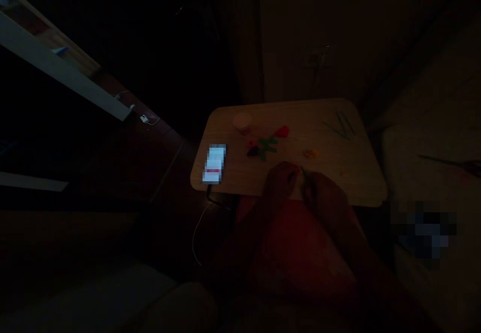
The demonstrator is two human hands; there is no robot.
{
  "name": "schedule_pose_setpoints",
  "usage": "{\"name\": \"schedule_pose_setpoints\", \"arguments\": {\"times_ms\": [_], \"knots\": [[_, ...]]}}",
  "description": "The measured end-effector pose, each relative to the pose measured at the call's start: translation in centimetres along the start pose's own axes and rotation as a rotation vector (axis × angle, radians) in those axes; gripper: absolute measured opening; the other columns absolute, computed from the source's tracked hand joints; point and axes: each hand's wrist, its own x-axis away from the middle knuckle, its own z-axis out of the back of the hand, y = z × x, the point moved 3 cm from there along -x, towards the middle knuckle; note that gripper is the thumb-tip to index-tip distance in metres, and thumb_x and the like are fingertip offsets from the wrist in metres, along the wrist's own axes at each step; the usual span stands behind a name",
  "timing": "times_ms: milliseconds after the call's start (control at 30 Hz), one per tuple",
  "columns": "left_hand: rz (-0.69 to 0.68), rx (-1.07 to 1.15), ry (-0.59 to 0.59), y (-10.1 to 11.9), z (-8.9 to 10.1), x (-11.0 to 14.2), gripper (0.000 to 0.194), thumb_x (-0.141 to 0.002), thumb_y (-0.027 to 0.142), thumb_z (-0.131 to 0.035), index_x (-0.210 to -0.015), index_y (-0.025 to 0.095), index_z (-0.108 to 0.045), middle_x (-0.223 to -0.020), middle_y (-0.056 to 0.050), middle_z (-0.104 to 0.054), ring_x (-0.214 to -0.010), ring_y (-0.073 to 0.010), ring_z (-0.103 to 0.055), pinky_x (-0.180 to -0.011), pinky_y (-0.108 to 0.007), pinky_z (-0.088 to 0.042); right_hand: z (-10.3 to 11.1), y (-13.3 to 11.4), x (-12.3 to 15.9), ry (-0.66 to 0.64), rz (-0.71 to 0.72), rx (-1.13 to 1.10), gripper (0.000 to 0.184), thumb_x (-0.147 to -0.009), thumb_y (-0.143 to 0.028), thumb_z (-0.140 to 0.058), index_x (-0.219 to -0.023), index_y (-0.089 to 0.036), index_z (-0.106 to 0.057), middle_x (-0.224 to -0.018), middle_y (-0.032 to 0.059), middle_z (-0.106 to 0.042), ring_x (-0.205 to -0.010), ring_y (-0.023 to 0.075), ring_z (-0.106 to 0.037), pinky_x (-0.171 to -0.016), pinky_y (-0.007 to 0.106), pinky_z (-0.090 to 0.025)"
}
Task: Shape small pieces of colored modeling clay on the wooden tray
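In dim light, both hands meet over the near edge of a small wooden table (225,122). My left hand (281,177) is closed, fingertips together, on something too small to name. My right hand (325,190) pinches a slim, pointed, dull-coloured piece (304,171), whose tip points at the left fingertips. Beyond the hands lie green cut-out-like shapes (267,145), a red piece (281,131), a pinkish-red piece (251,142) and a dark lump (254,150). A yellow-orange cluster (311,153) sits just past the right hand.
A lit phone (214,163) lies at the table's left, a cable below it. A pale round cup (242,121) stands at the back; thin green strips (341,124) lie back right. On the pale surface at right is a long thin pointed tool (447,161). A socket (318,57) is on the wall.
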Motion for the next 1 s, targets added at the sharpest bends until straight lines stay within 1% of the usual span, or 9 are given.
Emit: {"name": "schedule_pose_setpoints", "arguments": {"times_ms": [100,200,333,400,467,600,733,900,1000], "knots": [[-0.007,0.018,0.012,-0.3,0.0,0.1,0.02,-0.093,0.003,-0.063,-0.1,0.018,-0.076,-0.109,-0.007,-0.08,-0.104,-0.0183,-0.074,-0.1,-0.034,-0.059,-0.3,0.1,-0.2,-0.029,0.063,-0.05,0.026,-0.098,-0.029,-0.049,-0.109,-0.016,-0.069,-0.105,0.0174,-0.077,-0.091,0.0306,-0.071,-0.076,0.038,-0.05],[0.002,0.025,0.009,-0.4,0.1,0.0,0.018,-0.093,0.004,-0.064,-0.096,0.018,-0.075,-0.109,-0.008,-0.079,-0.104,-0.019,-0.074,-0.1,-0.035,-0.059,0.0,0.5,-0.4,-0.004,0.105,-0.098,0.028,-0.098,-0.027,-0.049,-0.114,-0.016,-0.071,-0.114,0.0168,-0.077,-0.1,0.0305,-0.072,-0.084,0.039,-0.053],[0.009,-0.025,-0.052,0.1,0.5,-0.5,0.015,-0.09,0.007,-0.07,-0.098,0.018,-0.076,-0.104,-0.007,-0.077,-0.1,-0.0203,-0.072,-0.097,-0.036,-0.059,1.4,2.1,-0.3,0.09,0.0,-0.043,0.027,-0.097,-0.024,-0.051,-0.114,-0.017,-0.072,-0.112,0.0156,-0.077,-0.103,0.0313,-0.071,-0.084,0.041,-0.053],[0.015,-0.041,-0.08,0.3,0.7,-0.7,0.02,-0.09,0.008,-0.071,-0.106,0.019,-0.077,-0.106,-0.007,-0.075,-0.101,-0.0204,-0.071,-0.097,-0.035,-0.059,2.3,3.0,-0.1,0.141,-0.056,-0.048,0.028,-0.098,-0.023,-0.051,-0.116,-0.017,-0.071,-0.112,0.0151,-0.076,-0.102,0.0315,-0.07,-0.083,0.042,-0.053],[0.013,-0.03,-0.095,0.3,0.9,-0.8,0.024,-0.091,0.009,-0.071,-0.111,0.019,-0.078,-0.107,-0.007,-0.074,-0.1,-0.02,-0.071,-0.095,-0.034,-0.059,3.0,3.8,0.1,0.164,-0.051,-0.077,0.028,-0.099,-0.024,-0.05,-0.117,-0.017,-0.07,-0.111,0.015,-0.074,-0.101,0.0312,-0.069,-0.084,0.043,-0.053],[-0.008,-0.013,-0.107,0.0,1.2,-0.7,0.021,-0.093,0.011,-0.071,-0.111,0.018,-0.079,-0.108,-0.008,-0.074,-0.103,-0.0207,-0.071,-0.098,-0.036,-0.059,3.4,4.5,0.0,0.139,0.112,-0.121,0.029,-0.104,-0.027,-0.047,-0.11,-0.016,-0.073,-0.106,0.0156,-0.071,-0.1,0.0306,-0.066,-0.089,0.046,-0.053],[-0.056,-0.016,-0.123,-0.2,1.5,-0.7,0.025,-0.098,0.011,-0.063,-0.114,0.019,-0.08,-0.109,-0.008,-0.075,-0.104,-0.0205,-0.071,-0.099,-0.037,-0.059,2.4,4.7,-0.6,0.122,0.263,-0.145,0.026,-0.105,-0.03,-0.053,-0.104,-0.019,-0.076,-0.101,0.013,-0.072,-0.099,0.0293,-0.065,-0.09,0.045,-0.052],[-0.067,-0.011,-0.123,-0.5,1.5,-1.1,0.023,-0.098,0.011,-0.063,-0.108,0.02,-0.081,-0.111,-0.008,-0.078,-0.106,-0.021,-0.072,-0.1,-0.04,-0.059,1.0,4.3,-1.9,0.114,0.367,-0.109,0.023,-0.104,-0.029,-0.059,-0.101,-0.02,-0.08,-0.1,0.0121,-0.075,-0.093,0.0279,-0.066,-0.086,0.044,-0.052],[-0.051,-0.011,-0.123,-0.7,1.5,-1.3,0.023,-0.096,0.008,-0.064,-0.102,0.02,-0.082,-0.109,-0.007,-0.081,-0.107,-0.0214,-0.073,-0.103,-0.043,-0.058,0.7,3.8,-2.7,0.082,0.382,-0.095,0.024,-0.103,-0.028,-0.06,-0.096,-0.019,-0.081,-0.093,0.0122,-0.073,-0.089,0.0276,-0.064,-0.082,0.042,-0.052]]}}
